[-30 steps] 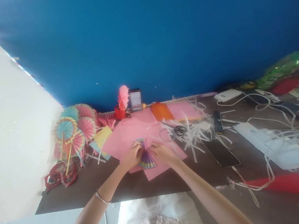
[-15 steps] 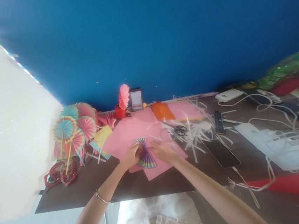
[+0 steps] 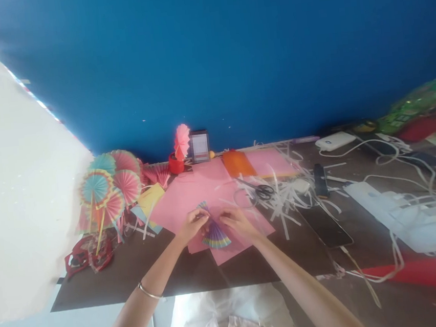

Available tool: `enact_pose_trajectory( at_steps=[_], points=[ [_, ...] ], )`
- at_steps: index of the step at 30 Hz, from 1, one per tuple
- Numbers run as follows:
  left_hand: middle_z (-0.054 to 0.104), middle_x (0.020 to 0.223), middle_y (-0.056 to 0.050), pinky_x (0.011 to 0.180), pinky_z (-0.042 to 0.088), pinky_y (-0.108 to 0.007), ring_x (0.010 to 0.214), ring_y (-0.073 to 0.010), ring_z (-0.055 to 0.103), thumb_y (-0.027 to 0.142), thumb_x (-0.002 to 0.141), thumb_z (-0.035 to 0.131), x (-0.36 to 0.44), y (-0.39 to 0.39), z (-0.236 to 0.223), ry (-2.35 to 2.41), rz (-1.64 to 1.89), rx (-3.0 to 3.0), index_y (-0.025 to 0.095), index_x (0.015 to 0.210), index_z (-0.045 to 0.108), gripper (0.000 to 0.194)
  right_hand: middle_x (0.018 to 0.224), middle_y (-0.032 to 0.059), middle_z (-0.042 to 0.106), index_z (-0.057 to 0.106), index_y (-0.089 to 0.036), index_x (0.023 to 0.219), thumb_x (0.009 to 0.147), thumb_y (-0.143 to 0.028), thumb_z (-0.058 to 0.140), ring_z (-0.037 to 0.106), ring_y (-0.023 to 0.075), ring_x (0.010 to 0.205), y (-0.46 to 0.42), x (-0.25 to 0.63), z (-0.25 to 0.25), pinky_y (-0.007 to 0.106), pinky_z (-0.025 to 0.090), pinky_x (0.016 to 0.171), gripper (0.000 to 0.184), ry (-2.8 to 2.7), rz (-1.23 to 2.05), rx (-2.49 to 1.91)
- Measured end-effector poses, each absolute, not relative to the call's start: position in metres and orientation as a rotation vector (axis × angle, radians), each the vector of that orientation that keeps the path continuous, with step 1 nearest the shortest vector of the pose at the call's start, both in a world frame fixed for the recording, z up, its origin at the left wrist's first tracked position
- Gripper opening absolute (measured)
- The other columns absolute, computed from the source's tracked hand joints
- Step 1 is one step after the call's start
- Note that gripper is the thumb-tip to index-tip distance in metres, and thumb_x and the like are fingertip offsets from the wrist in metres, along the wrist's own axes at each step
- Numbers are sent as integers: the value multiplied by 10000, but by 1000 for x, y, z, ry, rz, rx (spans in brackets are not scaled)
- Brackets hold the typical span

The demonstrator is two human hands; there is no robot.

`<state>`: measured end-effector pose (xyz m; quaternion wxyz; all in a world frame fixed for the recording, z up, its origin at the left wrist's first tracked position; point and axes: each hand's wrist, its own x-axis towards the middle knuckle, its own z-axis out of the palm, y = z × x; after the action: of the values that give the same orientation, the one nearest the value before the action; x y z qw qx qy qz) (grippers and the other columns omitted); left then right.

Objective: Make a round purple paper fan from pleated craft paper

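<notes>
A small pleated paper fan (image 3: 216, 235) in purple, yellow and blue stands out over the pink paper sheets (image 3: 187, 189). It is pinched at its middle and spreads toward me like a bow tie, its far half narrower. My left hand (image 3: 193, 225) grips the fan's left side with bent thumb and fingers. Just right of the fan's middle, my right hand (image 3: 239, 222) has its fingertips drawn together. Whatever those fingertips hold, if anything, is too small to make out.
Scissors (image 3: 261, 190) lie by a heap of white paper strips (image 3: 283, 198). A phone (image 3: 326, 225) with a cable is at right, near a white power strip (image 3: 396, 213). Finished paper fans (image 3: 96, 188) crowd the left. Red tape (image 3: 176, 163) sits at the back.
The fan's near half has turned slightly to the right, and its far half looks narrower. My left-hand fingers have lifted and shifted on it; my right hand stays close beside it.
</notes>
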<state>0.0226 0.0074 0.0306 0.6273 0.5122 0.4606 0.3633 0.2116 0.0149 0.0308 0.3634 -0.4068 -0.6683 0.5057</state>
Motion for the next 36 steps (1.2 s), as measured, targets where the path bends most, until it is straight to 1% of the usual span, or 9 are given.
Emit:
enact_pose_trajectory(
  at_steps=[3,6,10,16,19,23,31,34,36],
  points=[
    [521,527,34,404,371,-189,429,-76,481,426,736,588,24,8,34,1021,852,1111,143,811,541,296,717,13,565,601,-163,748,803,-385,528,509,154,683,12,214,31,288,408,635,239,-1635,1378,-1092],
    [558,602,12,397,356,-185,454,-75,489,459,713,607,26,7,36,989,867,1070,144,794,524,336,689,1,546,597,-166,731,777,-426,577,487,138,645,11,212,27,278,388,615,265,-1501,1448,-1077],
    [581,759,-13,420,358,-181,519,-70,513,454,731,606,29,5,38,904,915,1019,147,792,528,322,626,-22,493,540,-182,652,734,-423,639,448,116,581,7,203,23,261,368,574,273,-1130,1684,-899],
    [546,682,14,517,392,-191,518,-47,483,351,721,667,36,1,42,701,1030,860,138,761,551,246,724,-8,497,451,-185,569,650,-395,714,384,93,550,-3,193,26,219,296,480,346,-759,1848,-721],
    [531,604,18,526,389,-191,528,-57,492,328,719,675,36,-1,46,702,1020,881,125,752,581,226,719,-18,491,471,-189,606,673,-376,710,345,79,516,-5,195,32,214,275,474,311,-765,1904,-629],
    [541,592,9,486,375,-187,513,-62,499,320,716,678,33,-4,52,743,991,953,116,740,597,221,722,-16,508,477,-183,618,726,-313,689,376,79,542,-6,201,41,219,286,511,271,-877,1934,-602],
    [549,600,-3,478,398,-191,511,-68,503,413,695,669,25,-2,56,891,912,1077,112,716,583,314,686,-16,516,509,-193,632,733,-392,663,433,101,575,-5,206,36,241,346,546,271,-1012,1795,-738],
    [561,629,-10,492,424,-211,516,-79,516,433,710,642,22,-2,56,992,887,1186,119,752,584,322,757,19,563,599,-192,688,746,-388,637,507,141,665,-3,207,41,275,406,610,208,-1314,1530,-932],
    [599,758,-47,476,423,-214,528,-80,528,428,723,627,21,-2,55,1012,880,1268,121,755,585,311,796,37,574,629,-191,693,752,-348,624,538,165,726,-1,208,49,291,432,644,168,-1523,1289,-1029]
  ],
)
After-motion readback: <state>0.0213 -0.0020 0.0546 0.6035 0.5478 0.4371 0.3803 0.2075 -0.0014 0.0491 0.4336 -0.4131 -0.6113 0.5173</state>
